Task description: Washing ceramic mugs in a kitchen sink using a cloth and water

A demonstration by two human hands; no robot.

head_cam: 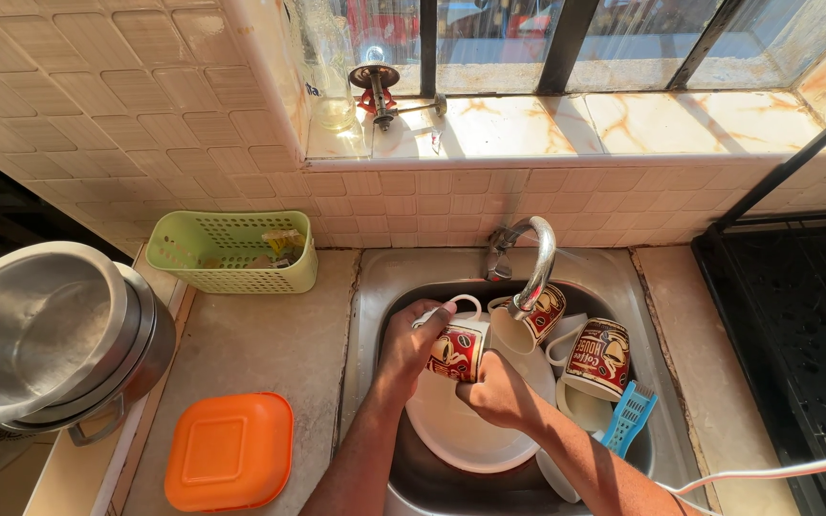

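My left hand [407, 344] grips a red and white printed mug [458, 348] over the steel sink [375, 296], fingers around its side near the handle. My right hand [500, 393] is closed at the mug's lower edge, touching it; what it holds is hidden. Under the mug lies a white plate [461, 435]. Two more printed mugs sit in the sink: one [539, 315] right under the curved metal tap [533, 260], another [597, 358] to the right. A blue slotted utensil [629, 418] leans at the sink's right side.
A light green plastic basket [231, 250] stands against the tiled wall at left. An orange plastic lid [229, 451] lies on the counter. Stacked steel pots [45, 339] sit far left. A black rack [795, 325] fills the right. A glass bottle [329, 67] stands on the windowsill.
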